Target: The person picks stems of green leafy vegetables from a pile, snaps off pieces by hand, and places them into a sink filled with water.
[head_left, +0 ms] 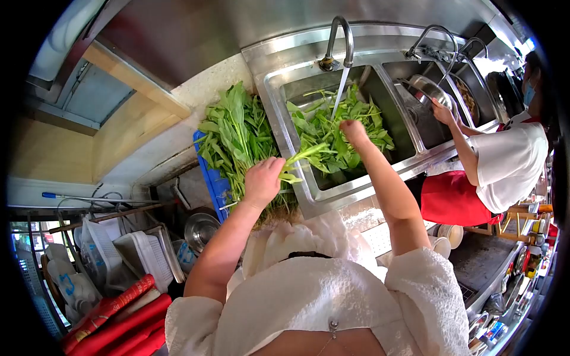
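Legible text: none.
Long glossy red roll [116, 308], left of the left hand [263, 181] and nearer the body: pale character-like marks, too small to read. Crumpled whitish plastic [71, 292], farther left of the same hand: blue marks, unreadable. Small blue-and-white package [496, 332], well right of the right hand [355, 133] and nearer the body: surface markings unresolved.

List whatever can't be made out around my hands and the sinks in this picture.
All in the head view:
- Right hand: its own back hides the fingertips, so any grip on the greens is unclear.
- Near sink: the greens cover much of its floor.
- Blue crate: heaped leaves hide most of it.
- Brown pieces in the far sink: too small to identify.
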Motion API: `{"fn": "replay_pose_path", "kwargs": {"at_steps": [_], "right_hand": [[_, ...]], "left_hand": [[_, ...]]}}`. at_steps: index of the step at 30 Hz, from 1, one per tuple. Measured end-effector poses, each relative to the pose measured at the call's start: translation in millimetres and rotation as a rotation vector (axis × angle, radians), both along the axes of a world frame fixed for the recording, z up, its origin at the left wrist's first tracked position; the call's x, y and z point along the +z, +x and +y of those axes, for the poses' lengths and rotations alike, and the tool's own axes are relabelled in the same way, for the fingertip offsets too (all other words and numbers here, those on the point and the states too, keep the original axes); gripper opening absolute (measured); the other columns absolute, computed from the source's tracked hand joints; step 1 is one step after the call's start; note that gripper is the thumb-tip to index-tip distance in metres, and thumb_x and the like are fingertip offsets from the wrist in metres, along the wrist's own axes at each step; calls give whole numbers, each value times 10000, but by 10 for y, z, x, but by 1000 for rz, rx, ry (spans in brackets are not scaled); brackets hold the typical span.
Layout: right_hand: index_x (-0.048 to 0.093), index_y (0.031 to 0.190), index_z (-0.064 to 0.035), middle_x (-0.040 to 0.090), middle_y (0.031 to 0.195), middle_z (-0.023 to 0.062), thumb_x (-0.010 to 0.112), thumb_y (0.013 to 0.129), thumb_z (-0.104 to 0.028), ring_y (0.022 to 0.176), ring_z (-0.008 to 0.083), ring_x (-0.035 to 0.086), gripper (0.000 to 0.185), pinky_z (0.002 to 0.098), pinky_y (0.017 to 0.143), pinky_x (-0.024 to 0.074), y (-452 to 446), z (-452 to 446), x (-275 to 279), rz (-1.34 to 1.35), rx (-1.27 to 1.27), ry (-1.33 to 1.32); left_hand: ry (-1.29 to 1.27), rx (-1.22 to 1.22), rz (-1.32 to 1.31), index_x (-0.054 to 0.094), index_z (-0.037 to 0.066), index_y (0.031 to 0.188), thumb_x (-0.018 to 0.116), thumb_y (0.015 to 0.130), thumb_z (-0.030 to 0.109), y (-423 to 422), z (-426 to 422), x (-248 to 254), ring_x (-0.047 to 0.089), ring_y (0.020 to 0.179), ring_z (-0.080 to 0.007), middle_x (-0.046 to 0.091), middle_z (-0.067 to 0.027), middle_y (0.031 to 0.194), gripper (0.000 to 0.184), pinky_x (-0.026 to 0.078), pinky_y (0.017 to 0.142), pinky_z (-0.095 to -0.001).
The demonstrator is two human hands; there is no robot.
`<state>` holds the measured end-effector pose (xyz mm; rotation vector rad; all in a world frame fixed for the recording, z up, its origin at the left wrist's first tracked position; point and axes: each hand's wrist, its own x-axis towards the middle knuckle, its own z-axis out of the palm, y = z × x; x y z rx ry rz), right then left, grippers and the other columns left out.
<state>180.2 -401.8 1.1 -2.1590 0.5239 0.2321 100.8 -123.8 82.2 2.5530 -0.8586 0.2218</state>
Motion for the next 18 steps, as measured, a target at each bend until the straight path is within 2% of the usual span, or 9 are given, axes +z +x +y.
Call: {"fn": "replay_pose_path", "kwargs": {"at_steps": [1,2,3,5,6,8,9,14,18], "right_hand": [[604,859,-43,607,821,151,511,780,-163,798,270,561,171,341,730,439,37,-70,73,-15,3,-356],[591,836,-58,587,822,143,505,776,-153,801,306,549,142,372,726,439,-53,-26,69,-217,-4,-687],[591,836,-58,587,822,143,505,776,-153,801,306,549,142,372,726,439,-82,43,166,-215,-3,-686],[587,838,-72,563,877,110,504,785,-156,836,276,538,130,384,737,425,-138,168,364,-685,299,-457],[587,835,-79,560,900,90,511,780,-154,854,263,529,120,387,735,421,-204,259,494,-662,430,-424],[594,839,-100,555,910,46,549,752,-161,886,233,508,116,378,763,401,-377,419,638,-639,685,-522],[602,852,-114,558,871,37,555,748,-202,878,230,510,144,356,803,381,-437,485,615,-811,650,-538],[604,858,-111,562,884,46,512,797,-277,881,222,527,199,359,836,364,-581,672,537,-629,939,-435],[605,852,-83,581,852,68,483,826,-289,874,242,538,241,385,764,403,-586,743,355,-575,769,-201]], "left_hand": [[-72,73,126,527,52,960,564,631,10,-18,-15,-37,547,745,-295,567,-80,837,333,449,641,-368],[-36,170,251,532,18,939,582,710,59,-11,-36,-73,566,712,-271,590,-82,802,238,446,628,-351],[-35,171,253,532,18,939,582,710,59,32,-26,-166,566,712,-271,590,-82,802,238,446,628,-351],[-417,358,685,535,-3,927,608,761,146,131,-2,-393,554,698,-196,592,-47,765,235,433,623,-320],[-516,327,702,551,13,915,616,784,219,158,17,-427,496,597,-110,557,-7,689,252,398,521,-266],[-568,364,829,555,24,915,612,787,212,166,-2,-324,460,540,-93,533,0,656,235,364,468,-250],[-621,399,956,559,34,915,609,789,206,161,-20,-267,423,483,-76,509,7,623,219,330,415,-234],[-655,391,990,554,43,892,601,796,207,108,-121,-232,353,425,-51,453,34,568,196,269,366,-219],[-810,404,1121,517,60,808,588,805,211,103,-163,-197,346,416,-58,423,41,549,167,261,369,-217]]}}
